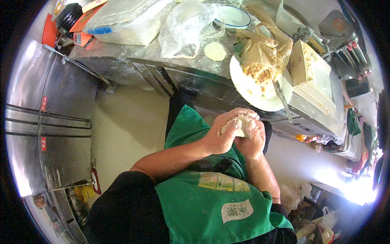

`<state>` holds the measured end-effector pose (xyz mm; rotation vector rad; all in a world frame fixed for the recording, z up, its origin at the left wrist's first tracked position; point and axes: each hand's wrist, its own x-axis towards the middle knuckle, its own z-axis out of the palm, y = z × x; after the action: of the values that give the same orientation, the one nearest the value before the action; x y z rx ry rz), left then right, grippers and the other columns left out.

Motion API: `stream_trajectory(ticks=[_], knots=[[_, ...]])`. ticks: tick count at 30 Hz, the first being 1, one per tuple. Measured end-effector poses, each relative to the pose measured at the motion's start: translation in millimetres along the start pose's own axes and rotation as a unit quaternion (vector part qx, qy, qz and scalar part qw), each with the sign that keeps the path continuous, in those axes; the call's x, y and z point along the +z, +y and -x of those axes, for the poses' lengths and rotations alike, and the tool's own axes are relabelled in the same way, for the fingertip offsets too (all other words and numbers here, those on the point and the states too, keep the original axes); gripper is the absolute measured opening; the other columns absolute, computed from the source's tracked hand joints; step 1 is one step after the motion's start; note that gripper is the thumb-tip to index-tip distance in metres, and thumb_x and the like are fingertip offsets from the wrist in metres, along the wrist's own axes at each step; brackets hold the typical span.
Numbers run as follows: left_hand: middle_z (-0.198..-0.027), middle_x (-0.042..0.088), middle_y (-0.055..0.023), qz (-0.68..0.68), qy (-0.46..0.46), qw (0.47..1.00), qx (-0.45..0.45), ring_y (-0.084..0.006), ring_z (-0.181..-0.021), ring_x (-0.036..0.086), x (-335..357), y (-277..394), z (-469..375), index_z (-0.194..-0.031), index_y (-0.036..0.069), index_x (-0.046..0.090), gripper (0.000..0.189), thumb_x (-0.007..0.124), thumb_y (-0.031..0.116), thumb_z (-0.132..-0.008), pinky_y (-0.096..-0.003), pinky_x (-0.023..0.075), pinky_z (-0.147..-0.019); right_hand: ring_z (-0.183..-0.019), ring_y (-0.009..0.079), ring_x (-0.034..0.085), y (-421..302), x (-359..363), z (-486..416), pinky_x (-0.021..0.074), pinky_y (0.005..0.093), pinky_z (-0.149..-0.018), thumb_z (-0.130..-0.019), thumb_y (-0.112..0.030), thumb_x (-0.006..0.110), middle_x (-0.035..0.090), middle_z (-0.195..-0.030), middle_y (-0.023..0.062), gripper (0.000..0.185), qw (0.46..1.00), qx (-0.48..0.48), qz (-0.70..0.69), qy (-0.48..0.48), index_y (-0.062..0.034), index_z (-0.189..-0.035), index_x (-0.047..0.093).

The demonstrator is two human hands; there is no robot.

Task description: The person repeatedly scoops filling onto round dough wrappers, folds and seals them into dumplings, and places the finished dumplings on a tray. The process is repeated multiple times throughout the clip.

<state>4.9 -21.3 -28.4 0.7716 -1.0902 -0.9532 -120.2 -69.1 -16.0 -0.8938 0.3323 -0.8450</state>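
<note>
My left hand (pixel 225 131) and my right hand (pixel 253 137) meet above the lap of a green apron, both with floury fingers. Between them they hold a pale, folded dumpling wrapper (pixel 242 129), pinched by both thumbs; whether it has filling inside is hidden. Beyond my hands, a white plate (pixel 243 91) carries an open brown plastic bag (pixel 271 50) with crumbly filling (pixel 260 73) spilling at its mouth. A metal spatula-like tool (pixel 283 99) leans over the plate's near rim. To the left, a flat round dough wrapper (pixel 215 51) lies on the floured steel counter (pixel 146 55).
A clear plastic bag (pixel 186 30), a lidded plastic bin (pixel 131 27) and a blue-rimmed enamel dish (pixel 233 16) stand on the counter. Right of the plate are stacked wooden trays (pixel 313 79) with dumplings. A steel refrigerator (pixel 65 122) is at the left, and several plastic bags lie on the floor at lower right.
</note>
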Motion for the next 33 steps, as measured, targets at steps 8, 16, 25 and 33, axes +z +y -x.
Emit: stream_trajectory(ticks=[8,16,25,33], knots=[[-0.121,0.065,-0.0192,0.033,-0.002,0.998,-0.057,-0.0260,-0.109,0.065,4,4,2,-0.124,-0.006,0.061,0.046,0.036,0.028,-0.107,-0.0376,0.0502,-0.098,-0.069,0.0140,0.063,1,10,4,0.0486,0.0270,-0.059,-0.105,-0.031,0.054,0.068,-0.085,0.0074,0.038,0.994,0.020,0.066,0.081,0.0020,-0.091,0.068],[-0.112,0.068,-0.0191,-0.070,-0.015,0.995,-0.066,-0.0266,-0.104,0.066,3,20,-6,-0.116,-0.007,0.062,0.043,0.032,0.022,-0.105,-0.0366,0.0510,-0.095,-0.073,0.0087,0.060,0,14,2,0.0476,0.0249,-0.067,-0.102,-0.019,0.048,0.068,-0.084,0.0025,0.033,0.977,-0.030,0.196,0.074,-0.0003,-0.085,0.069],[-0.110,0.068,-0.0221,-0.094,0.004,0.994,-0.050,-0.0329,-0.102,0.066,6,15,-5,-0.104,-0.008,0.065,0.044,0.034,0.023,-0.102,-0.0388,0.0515,-0.094,-0.065,0.0074,0.054,8,12,4,0.0422,0.0264,-0.059,-0.105,-0.017,0.048,0.064,-0.072,-0.0005,0.037,0.974,-0.061,0.199,0.094,-0.0006,-0.079,0.068],[-0.141,0.058,-0.0142,0.174,0.107,0.967,-0.155,-0.0257,-0.132,0.052,27,34,-4,-0.152,0.000,0.039,0.088,0.025,0.070,-0.102,-0.0414,0.0344,-0.115,-0.071,0.0219,0.067,-24,4,2,0.0511,0.0327,-0.062,-0.106,-0.032,0.045,0.069,-0.083,0.0125,0.044,0.932,-0.103,0.342,0.056,0.0024,-0.090,0.068]])
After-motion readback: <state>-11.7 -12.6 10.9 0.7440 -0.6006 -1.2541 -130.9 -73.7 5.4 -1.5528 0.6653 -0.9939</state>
